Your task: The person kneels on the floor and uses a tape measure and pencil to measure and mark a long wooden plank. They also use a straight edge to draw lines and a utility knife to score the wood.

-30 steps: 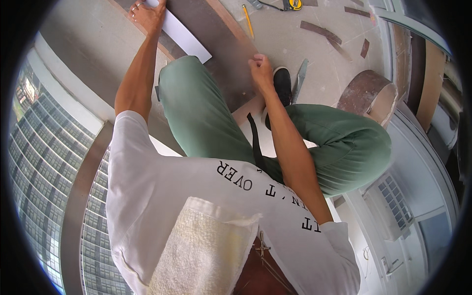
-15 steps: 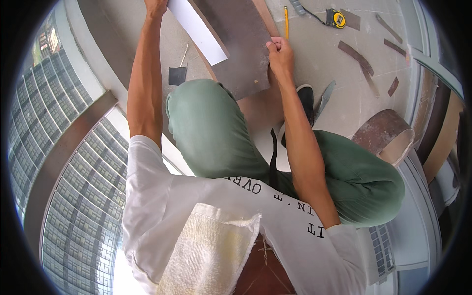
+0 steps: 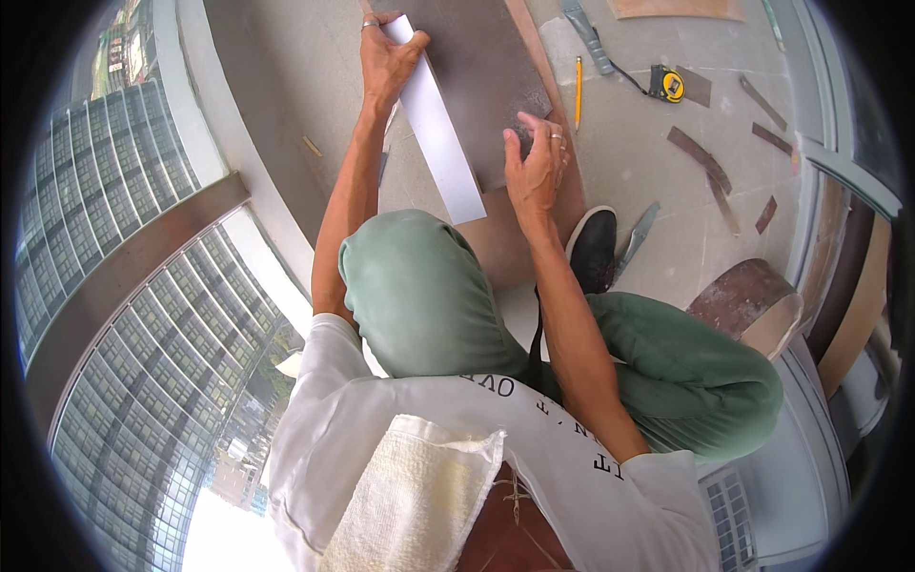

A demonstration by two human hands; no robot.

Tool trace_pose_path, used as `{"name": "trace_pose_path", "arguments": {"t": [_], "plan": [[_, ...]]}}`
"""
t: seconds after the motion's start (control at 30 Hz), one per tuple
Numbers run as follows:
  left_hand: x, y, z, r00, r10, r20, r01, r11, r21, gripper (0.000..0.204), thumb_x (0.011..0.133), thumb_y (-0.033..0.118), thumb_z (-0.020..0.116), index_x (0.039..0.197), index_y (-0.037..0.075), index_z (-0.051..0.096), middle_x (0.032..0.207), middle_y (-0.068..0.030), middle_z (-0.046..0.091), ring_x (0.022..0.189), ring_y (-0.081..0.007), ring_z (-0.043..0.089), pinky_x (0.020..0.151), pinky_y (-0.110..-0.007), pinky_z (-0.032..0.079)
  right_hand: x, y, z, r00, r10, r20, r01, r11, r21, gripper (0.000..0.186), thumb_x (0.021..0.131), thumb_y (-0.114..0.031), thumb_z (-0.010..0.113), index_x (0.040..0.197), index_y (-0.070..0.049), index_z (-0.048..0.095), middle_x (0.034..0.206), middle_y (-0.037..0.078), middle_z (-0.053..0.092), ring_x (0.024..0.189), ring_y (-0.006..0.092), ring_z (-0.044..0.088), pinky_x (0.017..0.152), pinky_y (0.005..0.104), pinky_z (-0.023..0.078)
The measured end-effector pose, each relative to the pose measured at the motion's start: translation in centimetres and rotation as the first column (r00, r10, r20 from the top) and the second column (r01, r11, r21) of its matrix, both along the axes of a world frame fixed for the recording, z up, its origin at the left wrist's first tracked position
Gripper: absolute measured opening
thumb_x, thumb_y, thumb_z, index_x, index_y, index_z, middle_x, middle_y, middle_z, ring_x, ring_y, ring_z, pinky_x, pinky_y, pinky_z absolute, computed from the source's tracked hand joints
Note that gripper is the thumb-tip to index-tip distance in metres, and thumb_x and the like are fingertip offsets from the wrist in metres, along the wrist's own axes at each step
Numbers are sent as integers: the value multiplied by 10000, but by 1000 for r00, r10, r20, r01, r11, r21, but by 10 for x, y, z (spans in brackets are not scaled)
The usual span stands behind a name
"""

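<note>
My left hand (image 3: 389, 62) is closed around the far end of a long white strip (image 3: 440, 133). The strip slants toward my knee across the left edge of a dark brown sheet (image 3: 486, 81). That sheet lies over a reddish-brown board (image 3: 519, 243), which shows past its near and right edges. At the sheet's near right corner is my right hand (image 3: 537, 167), thumb and fingers apart, holding nothing. Whether its fingertips touch the sheet cannot be made out.
Right of the sheet lie a yellow pencil (image 3: 578, 93), a grey-handled tool (image 3: 586, 38) and a yellow tape measure (image 3: 669, 85). Brown offcuts (image 3: 701, 157) are scattered farther right. A blade-like tool (image 3: 637, 240) rests beside my shoe (image 3: 593, 250). Windows (image 3: 162, 362) line the left side.
My left hand has come nearer and rightward with the white strip, whose near end now lies closer to my knee. My right hand has let go of the brown sheet's edge and opened.
</note>
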State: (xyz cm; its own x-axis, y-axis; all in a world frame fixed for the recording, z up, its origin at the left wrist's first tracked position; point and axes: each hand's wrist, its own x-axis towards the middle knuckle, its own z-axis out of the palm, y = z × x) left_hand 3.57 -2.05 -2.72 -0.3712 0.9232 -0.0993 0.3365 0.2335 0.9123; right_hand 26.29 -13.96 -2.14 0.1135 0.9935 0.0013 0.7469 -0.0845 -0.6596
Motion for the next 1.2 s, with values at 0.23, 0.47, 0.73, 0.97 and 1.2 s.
{"name": "trace_pose_path", "arguments": {"t": [0.23,0.47,0.73,0.97,1.2], "plan": [[29,15,-46,969,43,-243,-6,989,149,563,678,208,732,1130,-73,547,1132,-233,505,1021,-333,569,868,-424,512,10,-35,-12,991,136,2,-134,977,-164,386,880,-349,687,1165,-92,643,1192,89,590,1130,281,539,958,474,379],[29,10,-72,917,61,-395,-14,992,122,631,694,261,759,1189,-70,548,1040,-183,545,791,-246,586,692,-389,540,5,-80,-18,992,125,-17,-125,992,-4,597,796,-417,758,1229,-47,578,1326,126,523,1257,337,457,1071,492,288],[34,3,-48,968,39,-248,-38,999,9,626,690,270,759,1147,-101,547,985,-222,590,828,-289,651,752,-376,568,9,-89,-32,981,184,58,-184,983,-4,604,766,-423,773,1204,-52,587,1378,115,500,1309,318,435,1088,497,281],[24,-9,-55,956,190,-223,-146,969,199,522,704,147,721,1142,-45,512,1006,-199,561,932,-297,572,846,-403,480,4,-93,-36,976,215,39,-216,976,19,615,754,-403,773,1228,-70,569,1413,112,473,1334,318,420,1119,507,270],[17,-31,-44,963,238,-127,-212,959,188,491,721,135,719,1128,-24,496,965,-153,545,888,-247,550,819,-378,473,7,-95,-33,952,293,84,-295,955,20,631,737,-395,789,1212,-46,563,1447,129,441,1373,319,387,1139,511,260]]}}
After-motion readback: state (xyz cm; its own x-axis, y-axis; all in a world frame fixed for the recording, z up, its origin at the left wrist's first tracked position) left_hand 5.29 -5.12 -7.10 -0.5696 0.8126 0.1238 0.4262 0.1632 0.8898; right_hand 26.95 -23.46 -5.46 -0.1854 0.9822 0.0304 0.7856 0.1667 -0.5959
